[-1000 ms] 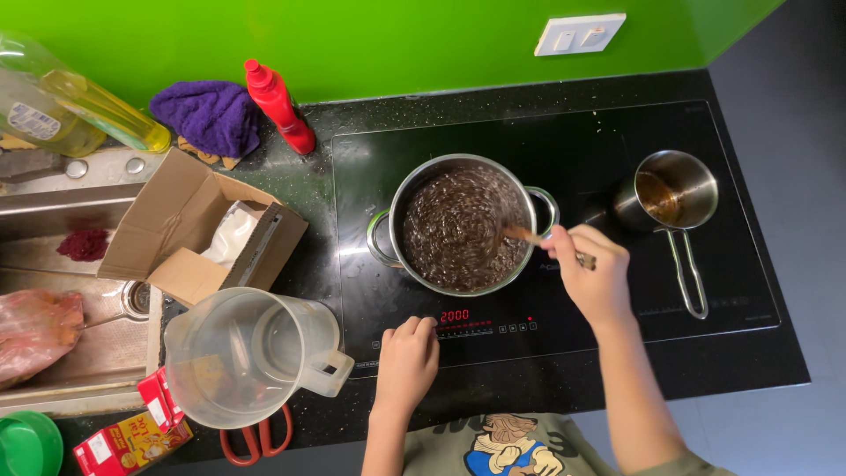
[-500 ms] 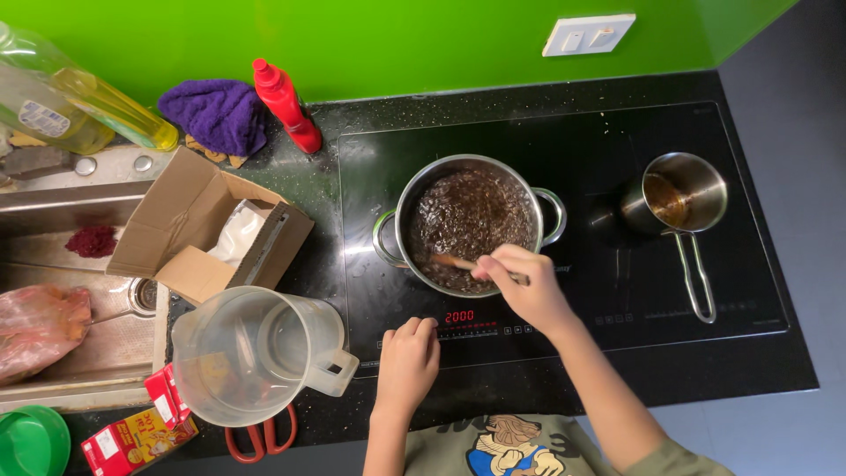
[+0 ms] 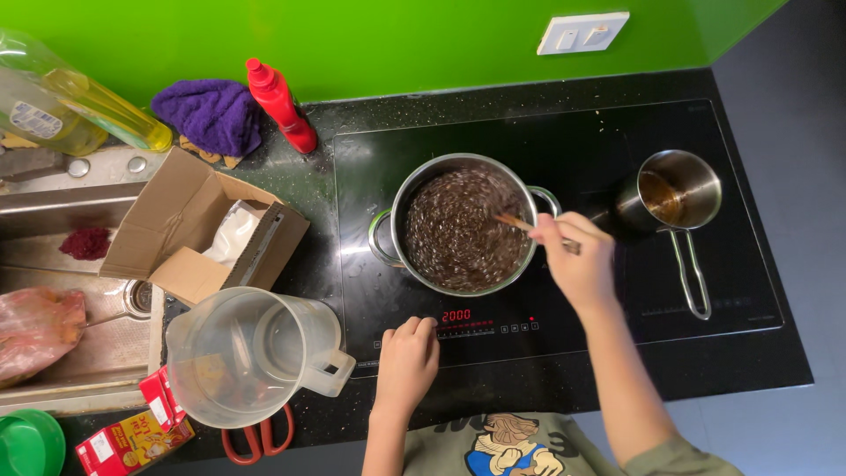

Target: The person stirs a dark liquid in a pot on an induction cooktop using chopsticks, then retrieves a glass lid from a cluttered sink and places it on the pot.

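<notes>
Right hand [image 3: 577,264] closed on wooden spoon [image 3: 520,224], bowl sunk in dark mix inside pot [image 3: 463,225]. Left hand [image 3: 407,353] loosely curled, empty, below pot. Spoon probably light, stiff; best held mid-handle.

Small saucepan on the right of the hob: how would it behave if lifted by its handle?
The saucepan is likely rigid, since it looks like steel. Brown liquid sits inside, so it would probably slosh if tilted. The long thin handle puts the weight far from the grip, so it may dip forward. It stands apart from the right hand.
</notes>
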